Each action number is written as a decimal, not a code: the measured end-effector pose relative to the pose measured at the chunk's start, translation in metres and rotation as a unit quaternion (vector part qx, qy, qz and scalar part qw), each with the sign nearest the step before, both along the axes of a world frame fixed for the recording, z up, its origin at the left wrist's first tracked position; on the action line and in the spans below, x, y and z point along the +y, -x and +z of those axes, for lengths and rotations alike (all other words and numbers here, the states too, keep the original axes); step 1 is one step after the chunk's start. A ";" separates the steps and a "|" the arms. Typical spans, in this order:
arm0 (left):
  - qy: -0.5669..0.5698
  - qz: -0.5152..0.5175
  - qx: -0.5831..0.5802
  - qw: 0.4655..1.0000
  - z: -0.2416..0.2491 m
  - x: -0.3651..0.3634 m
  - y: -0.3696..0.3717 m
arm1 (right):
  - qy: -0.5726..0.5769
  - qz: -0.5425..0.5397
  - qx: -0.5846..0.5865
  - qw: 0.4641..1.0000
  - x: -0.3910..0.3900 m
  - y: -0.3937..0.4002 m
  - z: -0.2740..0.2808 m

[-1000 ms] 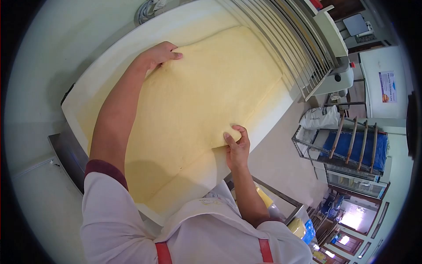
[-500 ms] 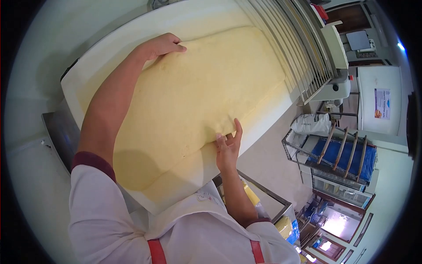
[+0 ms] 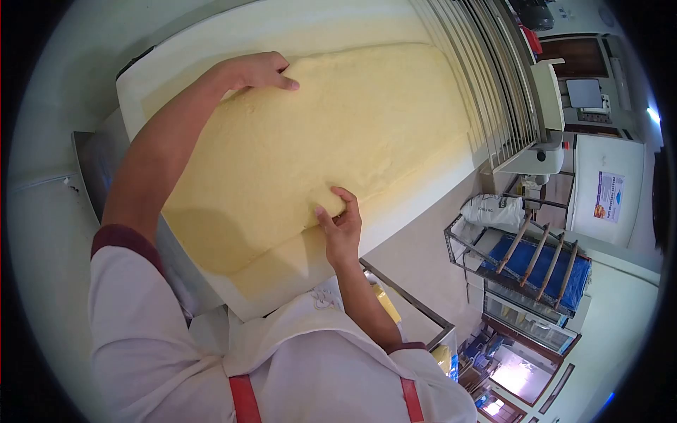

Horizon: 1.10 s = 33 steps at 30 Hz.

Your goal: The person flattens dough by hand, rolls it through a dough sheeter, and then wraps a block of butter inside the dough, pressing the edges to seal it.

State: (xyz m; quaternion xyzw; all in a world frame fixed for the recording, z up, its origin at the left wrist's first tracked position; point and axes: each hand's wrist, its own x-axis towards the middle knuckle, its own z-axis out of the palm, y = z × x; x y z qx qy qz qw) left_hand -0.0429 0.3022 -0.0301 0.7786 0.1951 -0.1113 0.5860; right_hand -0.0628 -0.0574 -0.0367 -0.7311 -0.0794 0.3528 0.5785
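A large, thick sheet of pale yellow dough (image 3: 338, 120) lies along a white belt (image 3: 416, 211) that looks like part of a dough sheeter. My left hand (image 3: 264, 70) holds the far edge of the sheet, with the thumb on top and the fingers mostly hidden under it. At the near edge, my right hand (image 3: 342, 229) pinches the dough between thumb and fingers, leaving a small dent there. The left end of the sheet lies flat, in the shadow of my body.
A metal bar guard (image 3: 486, 84) stands over the belt at the right, close to the dough's end. Below the belt's near side is a metal-framed table (image 3: 409, 296) with yellow packages. Farther right are a white sack (image 3: 493, 211) and a rack with a blue sheet (image 3: 508, 257).
My right hand has moved left along the near edge, and its fingers have closed more on the dough. My left hand keeps its hold on the far edge. The view has shifted slightly.
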 end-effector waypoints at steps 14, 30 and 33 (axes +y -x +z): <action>0.028 0.062 -0.008 0.998 -0.009 0.017 0.055 | 0.035 0.016 0.013 0.999 0.002 0.051 0.012; 0.039 0.126 -0.005 0.991 -0.014 0.011 0.091 | 0.039 0.015 0.042 0.998 -0.007 0.093 0.005; 0.016 0.061 0.045 0.997 0.008 0.011 0.119 | -0.051 -0.025 0.048 0.997 0.006 0.113 0.006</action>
